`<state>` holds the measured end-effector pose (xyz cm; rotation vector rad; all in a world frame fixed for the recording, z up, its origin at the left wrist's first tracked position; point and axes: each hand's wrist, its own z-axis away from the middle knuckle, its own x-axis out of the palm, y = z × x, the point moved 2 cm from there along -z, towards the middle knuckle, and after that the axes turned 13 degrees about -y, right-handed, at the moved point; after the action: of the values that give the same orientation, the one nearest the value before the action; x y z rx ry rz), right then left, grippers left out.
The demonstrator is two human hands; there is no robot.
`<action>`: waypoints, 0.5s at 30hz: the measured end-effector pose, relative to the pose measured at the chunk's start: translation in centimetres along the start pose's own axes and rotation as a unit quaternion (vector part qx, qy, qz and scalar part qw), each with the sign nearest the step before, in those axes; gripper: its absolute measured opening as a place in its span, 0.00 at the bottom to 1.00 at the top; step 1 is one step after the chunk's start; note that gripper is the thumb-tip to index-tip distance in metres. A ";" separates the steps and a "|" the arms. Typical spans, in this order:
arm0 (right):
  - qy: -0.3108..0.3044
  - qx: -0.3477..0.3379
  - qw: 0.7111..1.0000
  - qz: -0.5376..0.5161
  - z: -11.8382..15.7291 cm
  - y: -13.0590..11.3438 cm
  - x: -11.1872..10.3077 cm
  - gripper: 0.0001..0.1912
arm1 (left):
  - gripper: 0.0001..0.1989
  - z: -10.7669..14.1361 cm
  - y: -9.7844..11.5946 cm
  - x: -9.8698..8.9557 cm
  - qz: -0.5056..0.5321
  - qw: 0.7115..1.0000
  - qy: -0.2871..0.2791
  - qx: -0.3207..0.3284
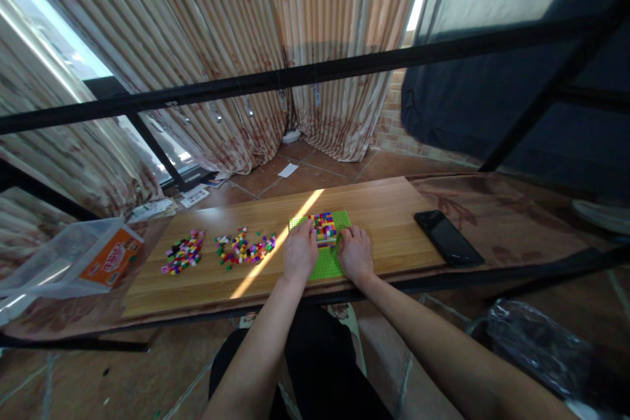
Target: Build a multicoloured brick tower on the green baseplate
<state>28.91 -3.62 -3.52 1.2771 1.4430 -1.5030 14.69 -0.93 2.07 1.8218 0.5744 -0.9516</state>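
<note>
A green studded baseplate point(327, 267) lies on the wooden board, and a block of multicoloured bricks point(325, 228) stands on its upper part. My left hand point(300, 251) rests at the left side of the block, fingers closed and bent against it; whatever they may hold is hidden. On the other side, my right hand point(356, 252) lies over the baseplate's right edge, its curled fingertips close to the block's right side. Loose small bricks lie to the left in two piles, one nearer point(245, 249) and one farther left point(184, 253).
The wooden board point(388, 223) lies on a cloth-covered surface. A black phone point(447, 237) sits at its right end. At the far left stands a clear plastic bin point(63, 262) with an orange label. A black metal bar point(246, 82) crosses behind, before patterned curtains point(236, 13).
</note>
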 end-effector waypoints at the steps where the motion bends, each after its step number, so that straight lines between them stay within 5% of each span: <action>1: 0.001 0.001 1.000 -0.001 0.0 0.0 0.0 0.12 | 0.12 -0.1 -0.1 -0.1 0.012 1.000 0.001 -0.003; 9: -0.002 -0.002 1.000 -0.008 -0.1 0.1 0.1 0.12 | 0.09 -0.6 -0.3 -1.6 0.091 0.994 -0.002 -0.060; 15: 0.001 -0.001 1.000 -0.003 0.0 0.0 0.1 0.12 | 0.10 -1.5 1.4 -1.5 0.045 0.998 -0.036 -0.037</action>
<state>28.93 -3.58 -3.61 1.2741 1.4511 -1.5037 15.41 -0.11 4.44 1.7261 0.4735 -0.9199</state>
